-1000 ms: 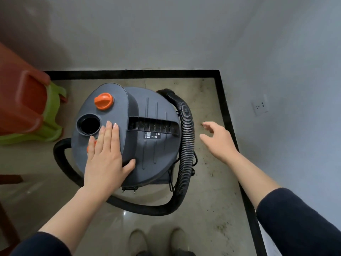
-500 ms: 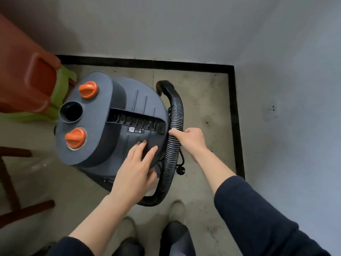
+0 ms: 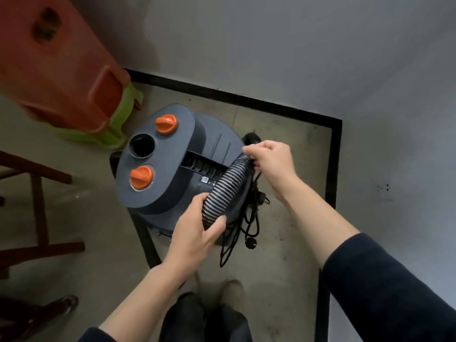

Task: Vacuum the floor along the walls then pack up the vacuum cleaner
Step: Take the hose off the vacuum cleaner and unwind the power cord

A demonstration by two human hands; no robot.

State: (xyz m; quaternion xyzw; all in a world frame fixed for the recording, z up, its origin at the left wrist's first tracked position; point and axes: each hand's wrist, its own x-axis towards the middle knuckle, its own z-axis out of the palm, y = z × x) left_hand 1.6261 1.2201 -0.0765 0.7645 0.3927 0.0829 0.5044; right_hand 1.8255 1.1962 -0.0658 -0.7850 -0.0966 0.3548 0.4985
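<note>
Both hands grip the black ribbed plastic hose [image 3: 225, 187]: the left hand [image 3: 195, 236] curls round its lower stretch, the right hand [image 3: 269, 157] its upper end, lifted over the grey drum-shaped vacuum cleaner [image 3: 170, 169] standing on the floor [image 3: 283, 255] in the wall corner.
</note>
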